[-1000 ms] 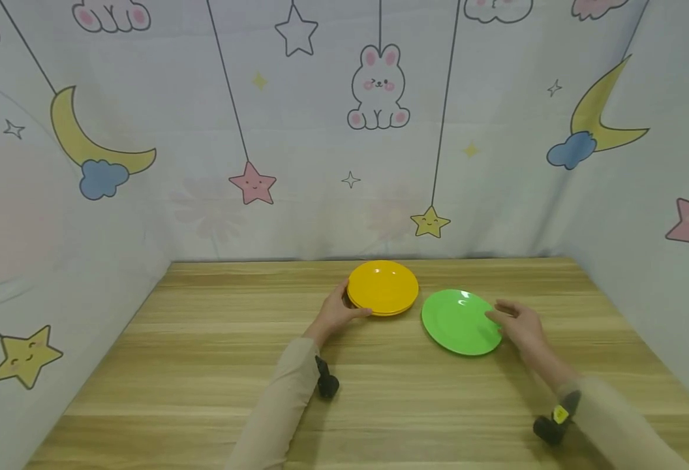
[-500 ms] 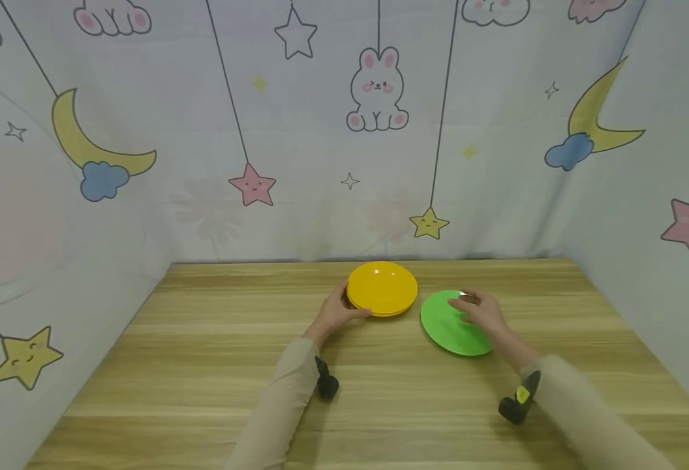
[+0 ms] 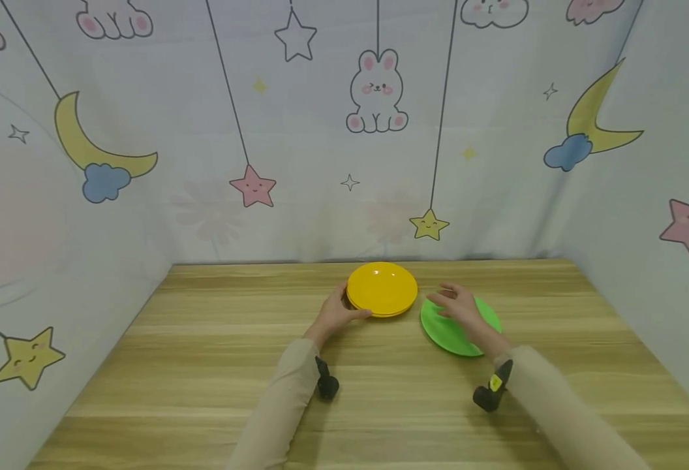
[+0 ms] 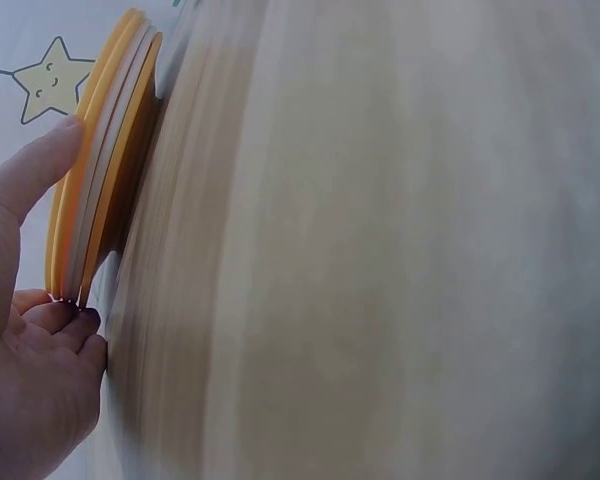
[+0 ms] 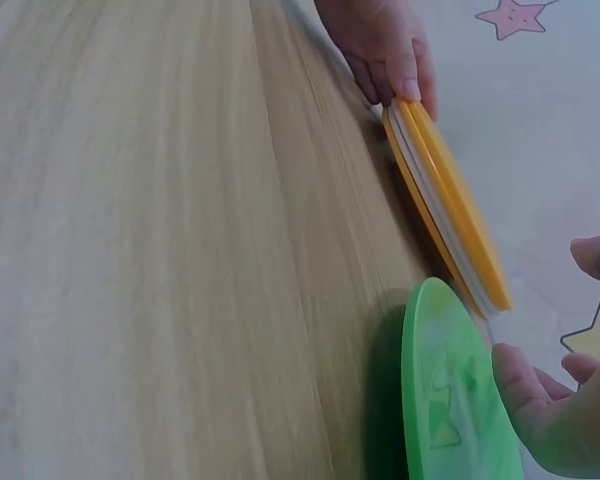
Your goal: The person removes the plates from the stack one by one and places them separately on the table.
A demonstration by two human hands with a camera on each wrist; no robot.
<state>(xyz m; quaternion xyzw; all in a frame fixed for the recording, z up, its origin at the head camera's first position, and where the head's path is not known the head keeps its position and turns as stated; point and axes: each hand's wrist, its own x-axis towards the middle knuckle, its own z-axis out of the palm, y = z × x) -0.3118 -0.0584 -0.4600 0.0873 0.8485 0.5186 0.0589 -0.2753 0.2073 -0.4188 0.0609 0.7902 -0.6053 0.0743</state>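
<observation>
The left hand (image 3: 333, 313) grips at least two yellow plates (image 3: 383, 287), while the right hand (image 3: 460, 308), fingers parted, holds nothing above one green plate (image 3: 447, 331).

The left side of the plate stack (image 3: 382, 288) is blocked by the left hand (image 3: 334, 312), by which the rim is gripped. On the right, only a narrow gap is left before the green plate (image 3: 450, 335), and the room above that plate is partly taken up by the right hand (image 3: 460, 308). Behind, passage is limited by the printed cloth (image 3: 309, 222). Wide room is offered on the surface (image 3: 403, 405) between the left sleeve (image 3: 280, 405) and right sleeve (image 3: 556, 405).
</observation>
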